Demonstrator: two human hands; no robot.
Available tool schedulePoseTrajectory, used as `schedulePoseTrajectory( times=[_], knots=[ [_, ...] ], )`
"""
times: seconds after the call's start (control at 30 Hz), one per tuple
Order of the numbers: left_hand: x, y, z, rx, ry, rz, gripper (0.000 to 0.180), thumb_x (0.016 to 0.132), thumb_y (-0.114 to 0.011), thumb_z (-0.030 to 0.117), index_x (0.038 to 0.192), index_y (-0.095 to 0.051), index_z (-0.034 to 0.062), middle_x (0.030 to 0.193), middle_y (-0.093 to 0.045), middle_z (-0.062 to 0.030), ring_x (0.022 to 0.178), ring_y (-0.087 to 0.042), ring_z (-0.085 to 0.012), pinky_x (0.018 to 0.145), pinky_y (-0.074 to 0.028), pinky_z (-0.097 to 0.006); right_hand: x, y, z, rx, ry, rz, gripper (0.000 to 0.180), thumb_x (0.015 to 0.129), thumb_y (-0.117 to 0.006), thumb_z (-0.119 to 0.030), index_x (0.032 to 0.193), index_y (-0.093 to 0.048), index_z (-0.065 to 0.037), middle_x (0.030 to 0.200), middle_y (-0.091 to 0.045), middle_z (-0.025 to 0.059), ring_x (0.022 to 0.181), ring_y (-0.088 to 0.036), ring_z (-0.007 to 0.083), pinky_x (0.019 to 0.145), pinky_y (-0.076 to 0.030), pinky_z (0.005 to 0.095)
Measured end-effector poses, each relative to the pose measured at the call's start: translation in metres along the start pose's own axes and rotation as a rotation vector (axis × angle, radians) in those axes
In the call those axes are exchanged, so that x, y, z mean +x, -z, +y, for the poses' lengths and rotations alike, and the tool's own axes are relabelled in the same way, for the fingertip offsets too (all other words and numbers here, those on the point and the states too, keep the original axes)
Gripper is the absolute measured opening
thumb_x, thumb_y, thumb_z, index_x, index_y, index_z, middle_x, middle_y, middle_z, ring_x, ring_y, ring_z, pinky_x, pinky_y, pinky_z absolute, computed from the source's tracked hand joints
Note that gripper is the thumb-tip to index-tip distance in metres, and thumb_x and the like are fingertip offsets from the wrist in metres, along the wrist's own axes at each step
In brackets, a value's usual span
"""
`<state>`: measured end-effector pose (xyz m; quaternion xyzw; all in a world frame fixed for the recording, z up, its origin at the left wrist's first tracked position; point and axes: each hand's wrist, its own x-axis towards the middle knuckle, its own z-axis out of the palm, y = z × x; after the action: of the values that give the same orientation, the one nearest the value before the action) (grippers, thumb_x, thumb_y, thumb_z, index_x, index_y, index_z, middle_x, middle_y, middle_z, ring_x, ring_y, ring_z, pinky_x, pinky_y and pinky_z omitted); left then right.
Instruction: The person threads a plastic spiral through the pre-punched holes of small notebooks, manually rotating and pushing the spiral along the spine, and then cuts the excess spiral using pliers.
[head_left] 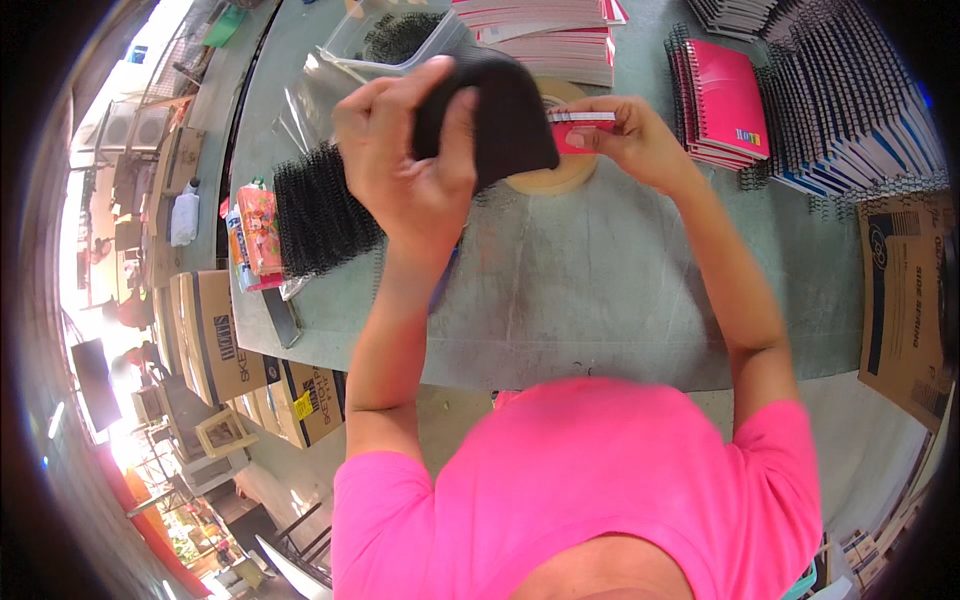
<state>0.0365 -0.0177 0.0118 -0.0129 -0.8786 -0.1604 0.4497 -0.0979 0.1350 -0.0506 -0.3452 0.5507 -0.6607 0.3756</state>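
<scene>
My left hand is raised and closed on a black, rounded, cap-like thing. Its kind is not clear, and it hides part of the table behind it. To its right, my right hand pinches a small pink notebook with a spiral-bound edge, thumb on the cover. Under the notebook lies a wide roll of tan tape, partly covered by the black thing. Left of my left wrist, a bundle of black spiral binding coils rests on the table.
A clear plastic tub of black coils stands at the back, beside stacked pink-edged booklets. Pink spiral notebooks and tall stacks of blue-edged spiral-bound books sit at right. Colourful packets lie left. Cardboard boxes stand beyond the table.
</scene>
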Motion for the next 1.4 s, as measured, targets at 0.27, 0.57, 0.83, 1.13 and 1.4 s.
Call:
schedulePoseTrajectory(
  times=[0.27,0.57,0.83,1.13,1.4],
  knots=[
    [0.02,0.004,0.012,0.029,-0.043,-0.019,0.03,0.071,-0.071,0.006,0.098,-0.066,0.0175,0.091,-0.055,-0.0052,0.078,-0.059,-0.0214,0.067,-0.05,-0.032,0.002,0.006,0.007,-0.103,0.033,-0.102,0.032,0.088,-0.05,0.006,0.119,-0.054,0.004,0.107,-0.063,0.0056,0.095,-0.058,0.0084,0.085,-0.046,0.0226],
    [-0.008,-0.01,0.027,-0.133,0.132,-0.351,0.026,0.075,-0.068,0.004,0.1,-0.065,0.0084,0.09,-0.059,-0.0114,0.081,-0.058,-0.0236,0.072,-0.047,-0.032,-0.001,0.005,0.008,-0.025,-0.001,-0.087,0.034,0.087,-0.054,0.002,0.121,-0.053,0.004,0.111,-0.062,0.0065,0.098,-0.058,0.0097,0.087,-0.046,0.0235],
    [-0.018,-0.012,0.036,-0.057,-0.024,-0.231,0.03,0.075,-0.071,0.011,0.105,-0.064,0.0107,0.095,-0.057,-0.0112,0.088,-0.056,-0.0279,0.073,-0.045,-0.036,-0.003,-0.004,-0.005,-0.033,0.231,-0.064,0.032,0.088,-0.059,-0.009,0.117,-0.055,0.003,0.113,-0.06,0.0069,0.098,-0.057,0.0098,0.087,-0.046,0.0236],
    [0.017,-0.029,0.013,-0.191,0.087,-0.585,0.024,0.082,-0.061,0.015,0.103,-0.061,0.0042,0.097,-0.061,-0.0152,0.086,-0.059,-0.0307,0.076,-0.045,-0.038,-0.004,0.01,0.017,-0.225,0.0,0.033,0.018,0.085,-0.063,-0.009,0.099,-0.063,0.001,0.083,-0.061,-0.0009,0.075,-0.052,0.005,0.066,-0.042,0.0218],
    [0.016,-0.046,0.019,-0.261,-0.063,-0.506,0.017,0.08,-0.06,0.008,0.095,-0.062,0.0001,0.09,-0.063,-0.0158,0.084,-0.06,-0.0313,0.074,-0.047,-0.037,-0.006,0.011,0.028,-0.276,0.151,0.135,0.014,0.082,-0.058,-0.01,0.08,-0.061,0.003,0.056,-0.044,-0.0025,0.056,-0.038,0.0052,0.049,-0.033,0.0282]
  ],
)
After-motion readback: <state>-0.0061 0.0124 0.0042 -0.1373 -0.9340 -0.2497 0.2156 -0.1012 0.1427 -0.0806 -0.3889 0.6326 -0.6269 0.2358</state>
